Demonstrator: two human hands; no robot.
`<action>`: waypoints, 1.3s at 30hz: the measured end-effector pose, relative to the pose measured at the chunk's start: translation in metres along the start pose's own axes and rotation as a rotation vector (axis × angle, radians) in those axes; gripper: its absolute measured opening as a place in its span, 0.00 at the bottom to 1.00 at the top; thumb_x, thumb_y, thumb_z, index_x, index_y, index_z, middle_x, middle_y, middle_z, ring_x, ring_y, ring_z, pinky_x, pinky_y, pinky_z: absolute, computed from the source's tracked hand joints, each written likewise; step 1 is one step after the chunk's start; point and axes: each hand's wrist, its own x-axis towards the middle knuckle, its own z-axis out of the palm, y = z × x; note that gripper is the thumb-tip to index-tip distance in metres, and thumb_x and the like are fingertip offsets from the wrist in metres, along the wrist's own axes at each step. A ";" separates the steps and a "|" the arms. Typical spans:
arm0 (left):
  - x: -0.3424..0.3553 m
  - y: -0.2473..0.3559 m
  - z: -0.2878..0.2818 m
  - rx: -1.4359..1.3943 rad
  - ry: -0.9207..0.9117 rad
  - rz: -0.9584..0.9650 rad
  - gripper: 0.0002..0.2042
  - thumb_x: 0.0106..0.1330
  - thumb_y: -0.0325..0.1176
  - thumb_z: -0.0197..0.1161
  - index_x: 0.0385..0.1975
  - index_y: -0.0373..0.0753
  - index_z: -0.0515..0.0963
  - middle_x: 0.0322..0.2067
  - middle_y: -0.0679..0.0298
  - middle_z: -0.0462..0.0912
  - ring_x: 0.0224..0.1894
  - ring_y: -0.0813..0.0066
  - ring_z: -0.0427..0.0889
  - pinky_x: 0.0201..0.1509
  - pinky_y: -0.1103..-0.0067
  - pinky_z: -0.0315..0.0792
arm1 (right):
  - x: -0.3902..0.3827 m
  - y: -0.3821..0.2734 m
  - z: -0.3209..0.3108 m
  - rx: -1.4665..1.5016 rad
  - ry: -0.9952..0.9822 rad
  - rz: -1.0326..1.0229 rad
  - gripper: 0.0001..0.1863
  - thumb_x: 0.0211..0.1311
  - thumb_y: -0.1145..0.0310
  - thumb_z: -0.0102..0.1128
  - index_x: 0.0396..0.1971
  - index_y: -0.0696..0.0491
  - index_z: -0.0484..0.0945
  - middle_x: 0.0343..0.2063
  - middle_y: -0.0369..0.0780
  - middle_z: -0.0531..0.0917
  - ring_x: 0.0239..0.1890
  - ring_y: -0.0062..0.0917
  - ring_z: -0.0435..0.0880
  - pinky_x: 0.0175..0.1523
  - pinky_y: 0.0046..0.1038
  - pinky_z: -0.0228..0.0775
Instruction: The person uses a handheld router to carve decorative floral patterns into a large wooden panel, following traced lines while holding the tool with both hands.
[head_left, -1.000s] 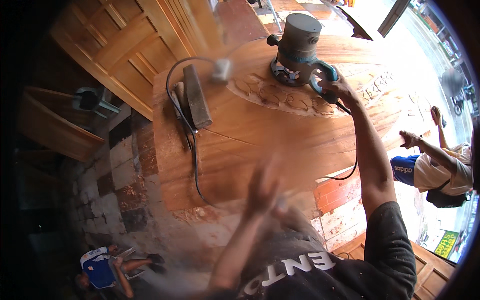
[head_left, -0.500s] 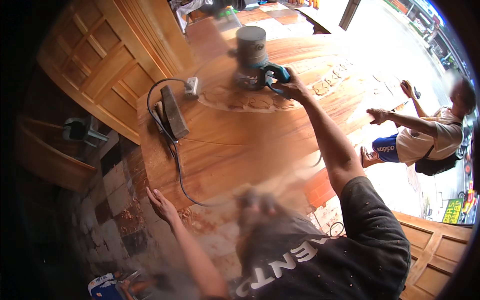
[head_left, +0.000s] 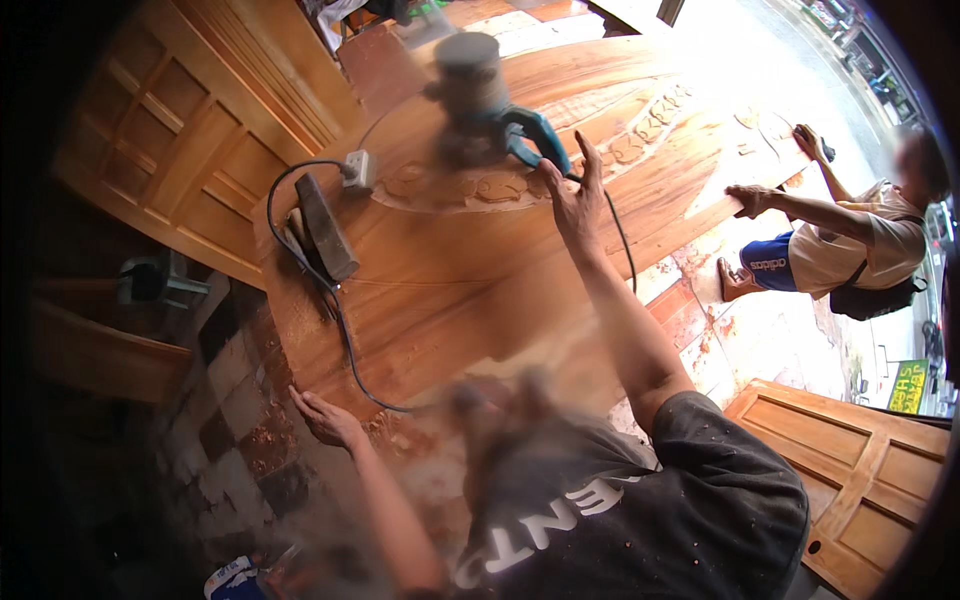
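Observation:
A wooden tabletop slab (head_left: 430, 310) with a carved oval border (head_left: 490, 190) lies in front of me. On it stands a router (head_left: 470, 85) with a grey motor and a teal handle (head_left: 540, 140), blurred in part. My right hand (head_left: 578, 205) is beside that handle, fingers spread and apart, not wrapped round it. At the slab's near left edge is my left hand (head_left: 325, 415), palm up with fingers stretched out, touching or very close to the edge. A black cord (head_left: 350, 345) runs over the slab.
A power socket block (head_left: 357, 172) and a long grey wooden block (head_left: 326, 230) rest on the slab's left. Panelled doors (head_left: 170, 140) lean at left; another door (head_left: 850, 480) is lower right. A co-worker (head_left: 850, 230) holds the slab's far right edge.
My right hand has let go of the router handle and its fingers have spread. The view has shifted a little. My left hand stays by the slab's edge.

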 end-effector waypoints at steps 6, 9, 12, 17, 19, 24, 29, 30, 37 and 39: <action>0.006 -0.010 0.006 -0.079 -0.008 -0.016 0.28 0.83 0.52 0.39 0.72 0.40 0.66 0.71 0.50 0.69 0.66 0.48 0.75 0.65 0.63 0.71 | -0.051 0.002 0.025 -0.052 0.085 -0.054 0.41 0.64 0.58 0.74 0.71 0.55 0.64 0.67 0.52 0.70 0.70 0.45 0.67 0.73 0.43 0.59; 0.007 -0.016 0.002 -0.045 -0.014 0.032 0.28 0.83 0.52 0.39 0.73 0.42 0.66 0.70 0.48 0.70 0.64 0.47 0.76 0.62 0.60 0.72 | -0.060 -0.001 0.034 -0.175 0.075 -0.109 0.41 0.63 0.61 0.74 0.71 0.55 0.63 0.66 0.52 0.70 0.70 0.48 0.67 0.73 0.44 0.60; 0.008 -0.021 -0.007 -0.067 -0.089 0.083 0.29 0.83 0.52 0.42 0.76 0.42 0.60 0.71 0.47 0.67 0.68 0.47 0.73 0.67 0.61 0.69 | -0.063 -0.004 0.039 -0.366 0.057 -0.192 0.40 0.62 0.61 0.75 0.71 0.54 0.64 0.66 0.52 0.72 0.69 0.49 0.69 0.71 0.45 0.63; 0.024 -0.050 -0.034 -0.411 -0.412 -0.035 0.31 0.81 0.41 0.50 0.79 0.40 0.50 0.76 0.48 0.57 0.77 0.52 0.58 0.77 0.62 0.57 | -0.055 0.010 0.035 -0.632 0.073 -0.318 0.37 0.64 0.58 0.73 0.69 0.54 0.68 0.63 0.50 0.76 0.66 0.46 0.73 0.69 0.43 0.66; 0.042 -0.060 -0.047 -0.557 -0.595 -0.165 0.32 0.80 0.34 0.52 0.79 0.40 0.49 0.77 0.48 0.56 0.78 0.52 0.57 0.77 0.64 0.57 | -0.055 0.011 0.037 -0.676 0.097 -0.291 0.36 0.66 0.55 0.70 0.68 0.54 0.68 0.63 0.50 0.76 0.66 0.46 0.73 0.69 0.44 0.65; 0.080 -0.067 -0.059 -0.465 -0.826 -0.070 0.34 0.77 0.30 0.54 0.80 0.42 0.47 0.78 0.46 0.53 0.78 0.51 0.58 0.77 0.64 0.57 | -0.058 0.014 0.045 -0.848 0.144 -0.205 0.35 0.71 0.48 0.62 0.70 0.53 0.67 0.63 0.51 0.75 0.67 0.47 0.72 0.70 0.45 0.63; 0.103 -0.100 -0.051 -0.309 -1.022 0.198 0.37 0.77 0.32 0.54 0.81 0.43 0.42 0.78 0.42 0.50 0.78 0.47 0.56 0.77 0.65 0.57 | -0.056 0.018 0.053 -0.870 0.184 -0.165 0.36 0.73 0.45 0.58 0.70 0.54 0.67 0.64 0.52 0.74 0.67 0.47 0.71 0.71 0.45 0.62; 0.110 -0.085 -0.057 -0.308 -1.069 0.154 0.39 0.77 0.34 0.55 0.81 0.42 0.39 0.77 0.41 0.52 0.78 0.45 0.56 0.77 0.65 0.58 | -0.056 0.019 0.052 -0.889 0.177 -0.177 0.36 0.73 0.45 0.58 0.70 0.54 0.66 0.64 0.52 0.74 0.67 0.47 0.71 0.71 0.45 0.62; 0.164 -0.103 -0.048 -0.154 -1.175 0.463 0.37 0.72 0.35 0.64 0.77 0.37 0.56 0.69 0.40 0.69 0.69 0.43 0.73 0.69 0.65 0.71 | -0.056 0.030 0.052 -0.992 0.214 -0.129 0.38 0.73 0.39 0.54 0.70 0.53 0.66 0.64 0.52 0.74 0.68 0.47 0.71 0.72 0.45 0.60; 0.191 -0.110 -0.038 -0.148 -1.201 0.570 0.31 0.70 0.34 0.65 0.73 0.36 0.65 0.64 0.43 0.75 0.64 0.46 0.78 0.66 0.65 0.74 | -0.058 0.032 0.055 -1.014 0.223 -0.152 0.39 0.72 0.38 0.54 0.71 0.51 0.66 0.64 0.52 0.75 0.67 0.47 0.72 0.71 0.45 0.61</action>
